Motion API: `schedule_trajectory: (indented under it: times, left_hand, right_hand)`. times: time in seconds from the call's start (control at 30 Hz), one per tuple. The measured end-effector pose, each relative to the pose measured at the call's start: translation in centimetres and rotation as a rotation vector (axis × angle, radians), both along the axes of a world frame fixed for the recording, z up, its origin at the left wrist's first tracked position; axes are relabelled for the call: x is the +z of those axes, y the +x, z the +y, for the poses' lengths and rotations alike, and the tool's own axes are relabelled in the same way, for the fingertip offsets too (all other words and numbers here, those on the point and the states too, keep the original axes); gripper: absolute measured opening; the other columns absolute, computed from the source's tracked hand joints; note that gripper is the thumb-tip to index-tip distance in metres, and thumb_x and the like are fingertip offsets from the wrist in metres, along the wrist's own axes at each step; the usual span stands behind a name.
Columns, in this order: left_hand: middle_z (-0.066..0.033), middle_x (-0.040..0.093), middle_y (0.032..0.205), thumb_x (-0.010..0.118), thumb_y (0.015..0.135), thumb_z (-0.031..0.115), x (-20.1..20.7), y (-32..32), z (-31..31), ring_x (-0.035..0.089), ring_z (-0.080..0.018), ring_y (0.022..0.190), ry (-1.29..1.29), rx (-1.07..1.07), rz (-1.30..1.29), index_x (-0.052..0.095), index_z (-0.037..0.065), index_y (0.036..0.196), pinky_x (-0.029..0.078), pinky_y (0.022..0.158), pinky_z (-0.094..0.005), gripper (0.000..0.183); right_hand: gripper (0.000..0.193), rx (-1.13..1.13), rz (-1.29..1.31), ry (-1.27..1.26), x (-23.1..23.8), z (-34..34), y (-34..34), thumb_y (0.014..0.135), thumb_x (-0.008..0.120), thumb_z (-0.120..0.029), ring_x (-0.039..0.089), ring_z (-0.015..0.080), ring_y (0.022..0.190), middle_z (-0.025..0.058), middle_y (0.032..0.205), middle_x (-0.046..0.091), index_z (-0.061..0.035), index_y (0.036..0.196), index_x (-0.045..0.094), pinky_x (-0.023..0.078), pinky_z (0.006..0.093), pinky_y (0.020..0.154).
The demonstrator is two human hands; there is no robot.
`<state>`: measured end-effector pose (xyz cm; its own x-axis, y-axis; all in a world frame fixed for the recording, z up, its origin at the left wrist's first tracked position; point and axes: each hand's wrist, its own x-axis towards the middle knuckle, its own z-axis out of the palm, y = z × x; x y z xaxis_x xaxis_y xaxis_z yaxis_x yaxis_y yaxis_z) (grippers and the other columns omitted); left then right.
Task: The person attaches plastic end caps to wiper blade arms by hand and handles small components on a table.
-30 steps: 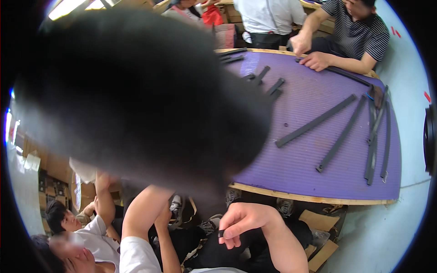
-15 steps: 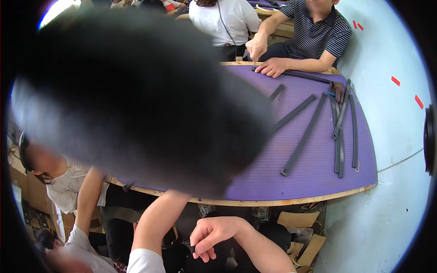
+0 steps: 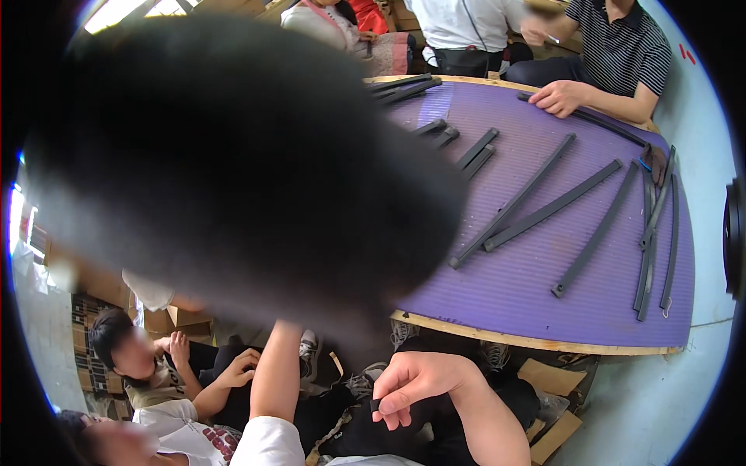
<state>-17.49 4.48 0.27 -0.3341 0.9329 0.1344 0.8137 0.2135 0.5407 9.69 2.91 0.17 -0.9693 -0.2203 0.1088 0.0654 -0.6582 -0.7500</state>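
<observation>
My right hand (image 3: 409, 387) is closed in a pinch on a small black piece (image 3: 375, 405), below the near edge of the table. Only one end of that piece shows, so its kind is unclear. My left forearm (image 3: 277, 373) reaches up toward the table, but a large dark blurred shape (image 3: 249, 179) close to the camera hides the left hand. Beyond it, several flat black strips (image 3: 534, 199) with end pieces lie spread on the purple ribbed mat (image 3: 497, 303).
Across the table, a person in a striped shirt (image 3: 622, 54) rests one hand on a black strip (image 3: 610, 124) and raises a small tool in the other. A dark glove (image 3: 654, 165) lies at the right. People sit at lower left. Cardboard (image 3: 550, 378) lies below the wooden table edge (image 3: 544, 344).
The view has swung left, so the table sits farther right in the picture. The person opposite has raised one hand off the strip. My right hand keeps its pinch.
</observation>
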Motion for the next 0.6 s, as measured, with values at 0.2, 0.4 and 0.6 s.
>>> schedule_trajectory:
  times: [0.2,0.4,0.6]
  left_hand:
    - [-0.0127,0.074,0.089,0.066,0.088,0.004,-4.8,-3.7,-6.0,0.069,-0.0206,0.072,0.1,0.008,0.083,0.069,-0.003,0.109,0.054,0.069,-0.0312,0.023]
    - [-0.0137,0.071,0.092,0.066,0.086,0.004,-4.1,-0.4,-3.1,0.068,-0.0242,0.076,0.149,-0.195,0.281,0.067,-0.004,0.113,0.054,0.071,-0.0336,0.028]
    - [-0.0148,0.069,0.095,0.067,0.083,0.004,-4.1,0.1,-2.0,0.067,-0.0277,0.079,0.175,-0.251,0.385,0.065,-0.004,0.117,0.054,0.072,-0.0359,0.035]
  right_hand:
    - [0.027,0.079,-0.02,0.0,0.0,-1.0,-2.5,0.098,0.066,-0.023,0.07,0.0145,0.066,0.0112,0.082,0.074,0.0028,0.103,0.072,0.057,0.0251,0.062]
    - [0.027,0.079,-0.062,-0.001,-0.6,-1.2,-2.6,0.098,0.065,-0.023,0.069,0.0146,0.066,0.0112,0.082,0.073,0.0032,0.103,0.072,0.057,0.0249,0.062]
    - [0.031,0.064,-0.065,0.021,-0.4,-0.8,-2.5,0.098,0.065,-0.029,0.068,0.0136,0.064,0.0099,0.08,0.073,0.0018,0.101,0.071,0.054,0.0242,0.06]
